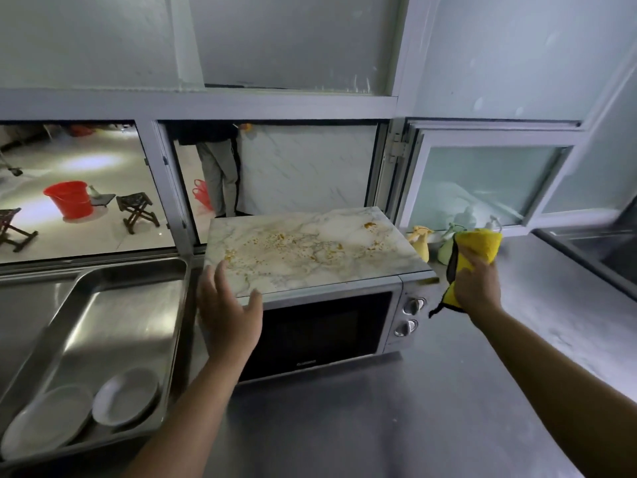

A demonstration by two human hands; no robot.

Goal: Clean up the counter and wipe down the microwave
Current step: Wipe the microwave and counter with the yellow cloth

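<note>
A silver microwave [396, 326] with a dark door and two knobs stands on the steel counter [396, 419]. A marble-patterned slab [310, 250] lies on top of it, speckled with orange crumbs and stains. My left hand [229, 312] hovers at the slab's front left corner, fingers spread and relaxed, holding nothing. To the right of the microwave, level with its top edge, my right hand [477, 284] grips a bunched yellow cloth [479, 246] with a dark trim.
A steel tray [103, 326] at the left holds two white plates [86, 415]. Yellow and green spray bottles [422, 241] stand behind the microwave's right side. A sink [596, 250] lies at far right. Through the window a person, a red bucket [70, 198] and stools are visible.
</note>
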